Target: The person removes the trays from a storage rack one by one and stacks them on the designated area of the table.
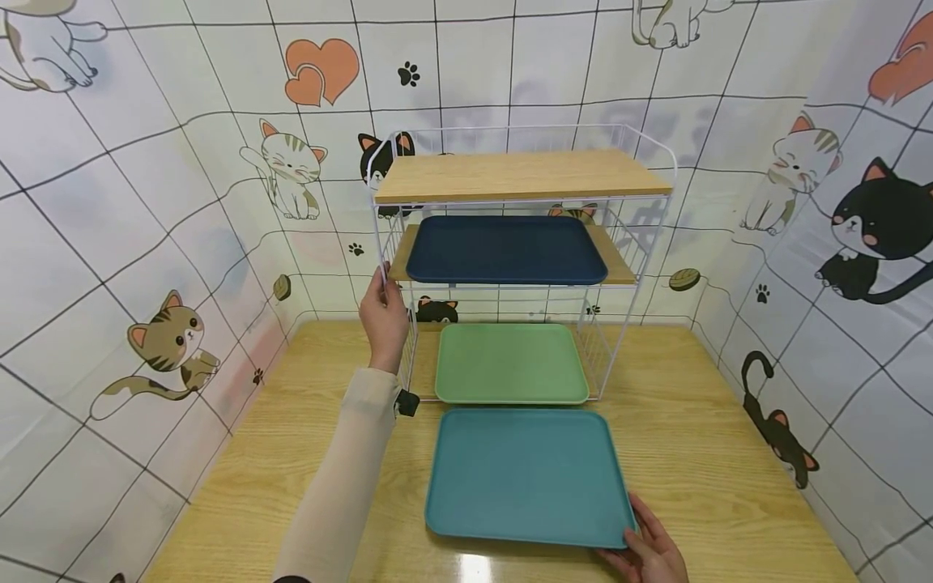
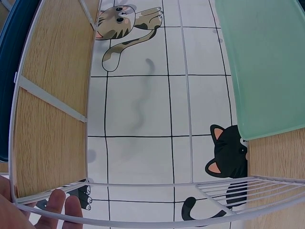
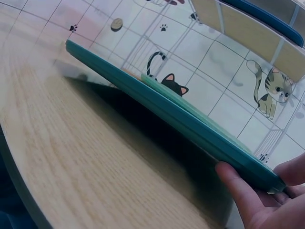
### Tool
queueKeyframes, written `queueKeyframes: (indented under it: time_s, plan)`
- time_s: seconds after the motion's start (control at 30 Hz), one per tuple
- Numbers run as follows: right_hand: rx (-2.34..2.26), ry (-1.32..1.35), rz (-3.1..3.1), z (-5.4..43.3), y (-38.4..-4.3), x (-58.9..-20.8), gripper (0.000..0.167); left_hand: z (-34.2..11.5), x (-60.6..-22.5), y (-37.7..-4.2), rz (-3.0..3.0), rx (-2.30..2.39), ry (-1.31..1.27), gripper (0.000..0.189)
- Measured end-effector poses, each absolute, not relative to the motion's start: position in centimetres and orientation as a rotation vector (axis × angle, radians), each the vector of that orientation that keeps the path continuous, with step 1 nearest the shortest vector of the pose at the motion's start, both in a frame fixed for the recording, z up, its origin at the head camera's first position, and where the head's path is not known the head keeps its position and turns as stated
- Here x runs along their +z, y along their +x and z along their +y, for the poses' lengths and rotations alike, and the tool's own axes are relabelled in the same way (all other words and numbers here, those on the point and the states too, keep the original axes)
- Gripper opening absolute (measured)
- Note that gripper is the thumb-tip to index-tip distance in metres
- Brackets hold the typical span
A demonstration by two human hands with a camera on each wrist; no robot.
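My left hand (image 1: 385, 318) grips the left upright of a white wire rack with wooden shelves (image 1: 521, 176), level with its middle shelf; in the left wrist view its fingers curl round the frame. My right hand (image 1: 649, 546) pinches the near right corner of a teal rectangular tray (image 1: 528, 478). The right wrist view shows this teal tray (image 3: 176, 119) raised above the tabletop, thumb on one face and fingers on the other. A navy tray (image 1: 503, 249) lies on the middle shelf. On the bottom level rests a light green tray (image 1: 510, 364), just beyond the teal one.
The rack stands toward the back of a wood-grain table (image 1: 240, 486). Behind and at both sides hangs a white gridded sheet with cat prints (image 1: 452, 65). Wire side panels (image 2: 257, 191) close the rack's ends. The table's curved edge (image 3: 19, 176) shows in the right wrist view.
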State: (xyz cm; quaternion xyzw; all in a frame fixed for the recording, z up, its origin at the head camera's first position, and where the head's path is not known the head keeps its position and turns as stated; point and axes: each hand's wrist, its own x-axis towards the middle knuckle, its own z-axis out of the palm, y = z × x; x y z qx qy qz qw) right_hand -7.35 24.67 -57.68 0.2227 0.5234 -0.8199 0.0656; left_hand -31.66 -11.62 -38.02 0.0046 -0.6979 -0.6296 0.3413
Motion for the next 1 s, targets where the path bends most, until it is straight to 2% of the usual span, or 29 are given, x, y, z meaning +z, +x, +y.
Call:
queueKeyframes:
  time_s: [0.2, 0.47, 0.67, 0.77, 0.9, 1.0]
  plan:
    - [-2.471, 0.652, 1.578, 24.45, -7.42, -57.89, 0.050, -11.64, -38.02, -31.74, -1.818, -1.635, 0.016, 0.039]
    - [-2.497, 0.668, 1.507, 24.22, -7.67, -58.18, 0.039, -11.61, -37.91, -31.50, -1.832, -1.649, 0.027, 0.040]
    - [-2.496, 0.659, 1.490, 24.15, -7.82, -58.40, 0.040, -11.58, -37.89, -31.51, -1.827, -1.650, 0.036, 0.039]
    - [-2.475, 0.666, 1.506, 24.05, -7.95, -58.18, 0.044, -11.58, -37.89, -31.52, -1.829, -1.653, 0.036, 0.040]
    - [-2.429, 0.701, 1.571, 23.92, -8.14, -58.02, 0.061, -11.58, -37.93, -31.55, -1.835, -1.655, 0.038, 0.040]
    - [-2.375, 0.731, 1.668, 23.76, -8.16, -58.12, 0.068, -11.55, -37.92, -31.58, -1.831, -1.662, 0.041, 0.040]
